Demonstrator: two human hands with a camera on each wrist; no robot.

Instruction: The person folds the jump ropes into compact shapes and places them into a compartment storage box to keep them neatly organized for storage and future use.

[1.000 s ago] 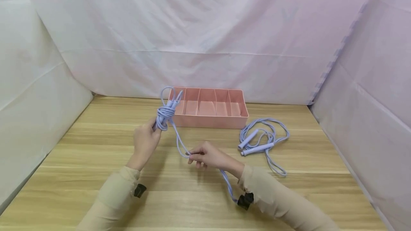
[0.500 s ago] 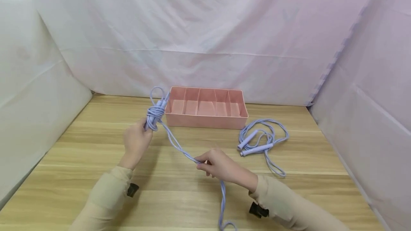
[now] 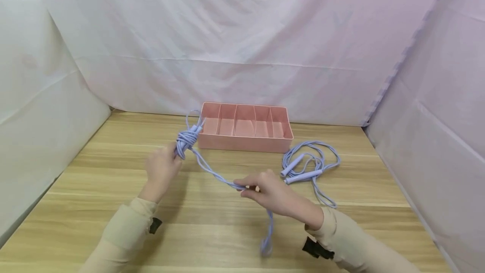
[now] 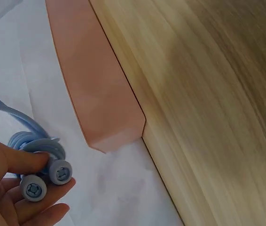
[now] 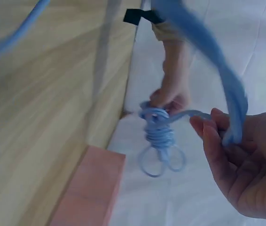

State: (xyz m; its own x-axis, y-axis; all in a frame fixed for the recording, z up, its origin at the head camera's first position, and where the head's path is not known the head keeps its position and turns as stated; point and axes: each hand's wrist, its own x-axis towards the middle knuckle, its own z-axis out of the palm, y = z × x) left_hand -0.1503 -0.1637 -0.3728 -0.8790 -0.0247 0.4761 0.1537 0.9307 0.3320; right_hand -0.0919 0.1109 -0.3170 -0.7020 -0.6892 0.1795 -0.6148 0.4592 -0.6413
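My left hand (image 3: 162, 171) grips the two handles of a light-blue jump rope (image 3: 186, 139), whose cord is wound several times around them. In the left wrist view, both handle ends (image 4: 61, 172) stick out between thumb and fingers. Two small loops of cord stand above the wound bundle. From the bundle a doubled length of cord runs to my right hand (image 3: 274, 194), which pinches it between thumb and fingers. The tail of the cord (image 3: 270, 226) hangs below that hand, blurred at its lower end.
A pink box (image 3: 245, 143) with several compartments stands at the back of the wooden table (image 3: 212, 239), just right of the bundle. A second light-blue jump rope (image 3: 303, 176) lies loosely coiled to the right. White cloth (image 3: 235, 45) hangs behind and at both sides.
My right hand has moved right and slightly down, drawing out a longer stretch of cord. My left hand has shifted left, its bundle now left of the box rather than overlapping its corner.
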